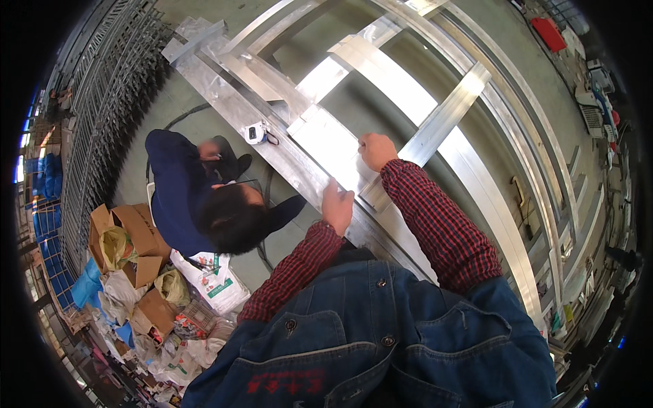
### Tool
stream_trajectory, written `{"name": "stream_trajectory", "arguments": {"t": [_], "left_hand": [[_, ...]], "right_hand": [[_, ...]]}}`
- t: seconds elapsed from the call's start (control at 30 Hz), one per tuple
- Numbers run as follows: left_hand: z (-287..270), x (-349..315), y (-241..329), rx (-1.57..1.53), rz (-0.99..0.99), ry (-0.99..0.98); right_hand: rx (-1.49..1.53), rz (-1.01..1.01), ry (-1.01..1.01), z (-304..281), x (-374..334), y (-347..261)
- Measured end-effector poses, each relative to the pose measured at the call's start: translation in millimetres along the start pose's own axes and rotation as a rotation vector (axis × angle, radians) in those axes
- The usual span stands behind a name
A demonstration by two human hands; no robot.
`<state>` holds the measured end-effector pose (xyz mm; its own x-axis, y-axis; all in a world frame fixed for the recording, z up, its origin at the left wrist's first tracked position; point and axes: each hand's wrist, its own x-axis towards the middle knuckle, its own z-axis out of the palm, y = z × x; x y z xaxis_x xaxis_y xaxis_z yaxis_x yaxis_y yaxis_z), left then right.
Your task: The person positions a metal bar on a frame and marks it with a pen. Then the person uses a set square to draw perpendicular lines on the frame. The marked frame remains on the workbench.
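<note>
A shiny flat metal plate (325,139) lies across the bars of a large silver metal frame (388,68). My right hand (377,151) is closed at the plate's right edge, its fingertips bent over the rim. At the near corner, my left hand (337,207) has curled fingers and a thumb pressed against the plate; the exact grip is partly hidden. Left of the plate, a white and blue tape measure (256,132) with a dark wrist loop rests on the frame's wide side beam (289,163).
A person in dark blue (180,183) crouches close on my left, beside the frame. Behind them are cardboard boxes (136,234) and a heap of bags. Metal lattice panels (112,115) are stacked at the far left. A dark cable (187,115) runs along the floor.
</note>
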<state>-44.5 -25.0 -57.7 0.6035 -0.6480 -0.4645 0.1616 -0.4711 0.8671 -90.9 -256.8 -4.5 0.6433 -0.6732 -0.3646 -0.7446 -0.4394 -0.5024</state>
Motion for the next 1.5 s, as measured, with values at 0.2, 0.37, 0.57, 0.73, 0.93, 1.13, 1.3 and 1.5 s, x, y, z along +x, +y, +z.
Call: {"name": "stream_trajectory", "arguments": {"t": [0.2,0.37,0.57,0.73,0.93,1.13,1.3,1.5], "left_hand": [[-16,7,-5,-0.083,-0.035,-0.127],[-29,8,5,-0.081,-0.060,0.047],[-37,23,38,-0.265,-0.143,0.083],[-46,37,48,-0.217,-0.185,-0.054],[-81,81,58,0.207,0.095,0.150],[-117,150,83,0.724,0.506,0.137],[-119,170,93,0.753,0.399,-0.047],[-121,175,105,0.726,0.405,-0.136]], "right_hand": [[0.141,-0.124,0.103,-10,-19,14],[0.106,-0.057,0.205,-19,-61,15],[-0.101,-0.102,0.131,-20,-66,-6],[-0.050,-0.046,0.089,-4,-41,-16],[-0.053,-0.024,0.045,-1,-25,-5],[-0.037,0.044,-0.010,1,-30,-6],[0.012,-0.004,0.042,1,-37,-6],[0.040,0.030,0.092,4,-43,-14]]}}
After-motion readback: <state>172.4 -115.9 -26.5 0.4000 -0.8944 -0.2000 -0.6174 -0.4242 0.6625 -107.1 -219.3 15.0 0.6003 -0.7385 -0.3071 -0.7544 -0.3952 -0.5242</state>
